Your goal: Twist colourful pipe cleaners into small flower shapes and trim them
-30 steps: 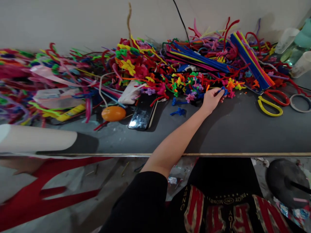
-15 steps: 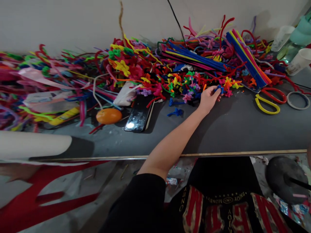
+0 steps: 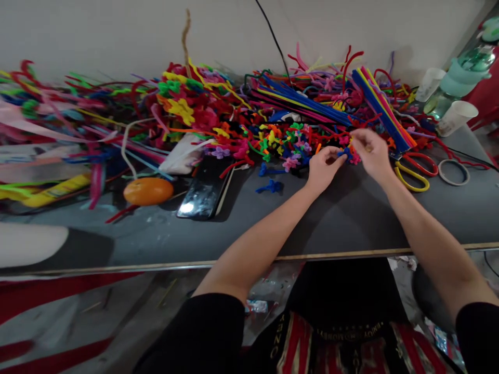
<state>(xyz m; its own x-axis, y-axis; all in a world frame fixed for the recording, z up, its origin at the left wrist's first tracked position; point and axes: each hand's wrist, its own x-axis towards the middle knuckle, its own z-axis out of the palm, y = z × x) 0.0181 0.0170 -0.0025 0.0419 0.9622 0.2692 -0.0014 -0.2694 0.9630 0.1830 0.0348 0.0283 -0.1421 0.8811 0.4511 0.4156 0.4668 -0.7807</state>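
Observation:
My left hand (image 3: pixel 324 167) pinches a small blue pipe-cleaner flower (image 3: pixel 343 151) at the front edge of the colourful pile. Just right of it, my right hand (image 3: pixel 371 151) is raised over red and pink flowers, its fingers bent together; what they hold, if anything, is too small to make out. Another blue flower (image 3: pixel 271 186) lies on the dark table (image 3: pixel 331 223), left of my left hand. Small flowers in several colours (image 3: pixel 294 135) are heaped behind my hands.
Scissors with red and yellow handles (image 3: pixel 413 179) and a grey ring (image 3: pixel 453 172) lie at the right. Paper cups (image 3: pixel 457 117) stand beyond. Left are a phone (image 3: pixel 205 188) and an orange (image 3: pixel 148 191). Bundled pipe cleaners (image 3: pixel 384 109) lean on the pile.
My right hand has come into view from the right and is now beside my left hand. My left hand still holds the blue flower. The whole view has shifted a little.

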